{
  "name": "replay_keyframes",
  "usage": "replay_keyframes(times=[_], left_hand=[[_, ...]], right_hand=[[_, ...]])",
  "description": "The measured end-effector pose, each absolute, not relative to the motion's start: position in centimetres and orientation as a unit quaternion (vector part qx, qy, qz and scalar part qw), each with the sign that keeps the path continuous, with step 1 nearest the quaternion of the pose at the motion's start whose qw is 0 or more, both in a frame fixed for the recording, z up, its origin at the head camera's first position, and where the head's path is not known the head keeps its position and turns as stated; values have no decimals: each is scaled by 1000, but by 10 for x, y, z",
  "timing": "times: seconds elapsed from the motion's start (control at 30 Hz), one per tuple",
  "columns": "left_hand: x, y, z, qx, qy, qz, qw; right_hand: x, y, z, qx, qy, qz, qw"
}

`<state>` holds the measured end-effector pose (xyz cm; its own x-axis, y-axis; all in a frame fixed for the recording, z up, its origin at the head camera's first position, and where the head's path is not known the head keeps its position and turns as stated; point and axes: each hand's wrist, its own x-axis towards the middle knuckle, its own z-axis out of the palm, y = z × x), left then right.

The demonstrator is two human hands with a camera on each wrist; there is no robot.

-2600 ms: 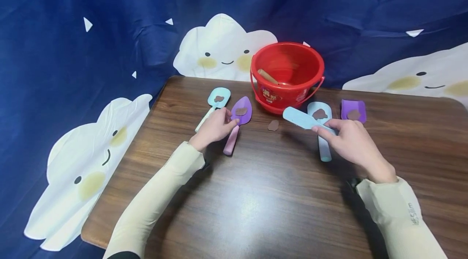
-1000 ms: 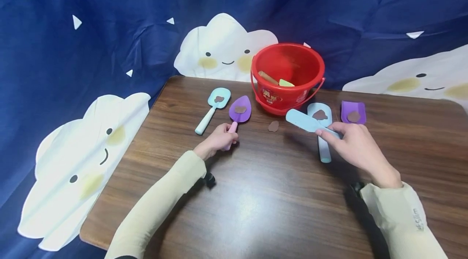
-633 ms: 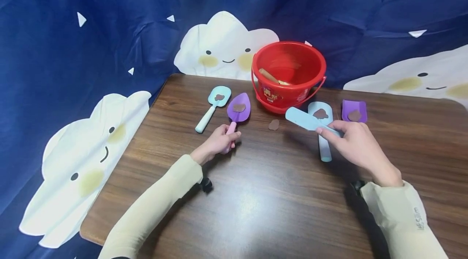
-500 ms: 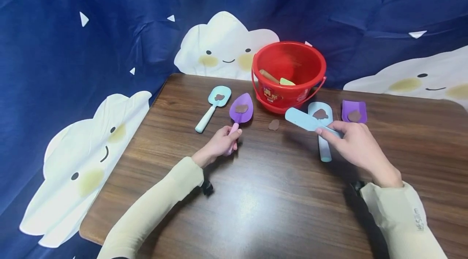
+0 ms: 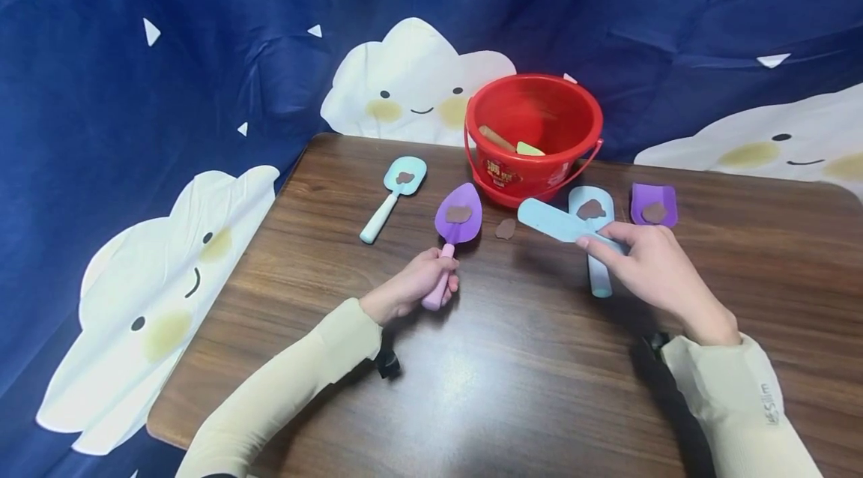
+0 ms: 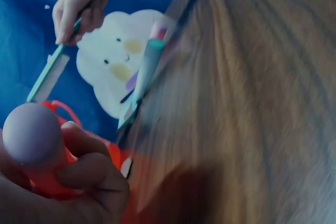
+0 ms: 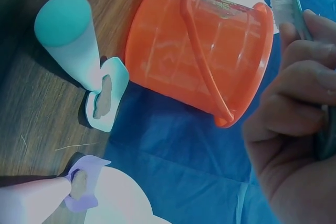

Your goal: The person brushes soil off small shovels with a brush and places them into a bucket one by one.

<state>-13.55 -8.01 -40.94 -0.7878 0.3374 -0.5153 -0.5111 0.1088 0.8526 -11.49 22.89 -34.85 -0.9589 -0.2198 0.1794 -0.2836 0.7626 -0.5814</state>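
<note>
My left hand (image 5: 421, 279) grips the pink handle of a purple toy shovel (image 5: 462, 233), which has a brown patch on its pointed blade. The handle's rounded end faces the camera in the left wrist view, with curled fingers (image 6: 94, 174) around it. To the right, my right hand (image 5: 650, 264) holds a light blue brush (image 5: 549, 219) above the table, its head pointing left. White bristles (image 7: 282, 3) show under the brush in the right wrist view. Below the brush lies a light blue shovel (image 5: 599, 277) with a brown patch; the brush and hand cover part of it.
A red bucket (image 5: 499, 171) stands at the table's back, with a brown handle (image 5: 497, 138) and a yellow-green piece (image 5: 529, 149) inside. A mint shovel (image 5: 380, 217) lies left, a purple scoop (image 5: 643, 197) right. One loose brown patch (image 5: 505, 229) lies before the bucket.
My left hand has gone from beside the purple shovel's blade to gripping its handle, then shifted it right and nearer to me. My right hand with the brush has barely moved.
</note>
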Motion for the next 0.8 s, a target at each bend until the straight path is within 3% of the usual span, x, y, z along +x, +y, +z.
replay_keyframes(times=[0.33, 0.8], left_hand=[[-115, -60, -405, -45, 647, 670, 363], [-102, -39, -399, 27, 691, 644, 328]], right_hand=[[-114, 222, -351, 147, -934, 322, 55], [-114, 209, -353, 152, -940, 305, 23]])
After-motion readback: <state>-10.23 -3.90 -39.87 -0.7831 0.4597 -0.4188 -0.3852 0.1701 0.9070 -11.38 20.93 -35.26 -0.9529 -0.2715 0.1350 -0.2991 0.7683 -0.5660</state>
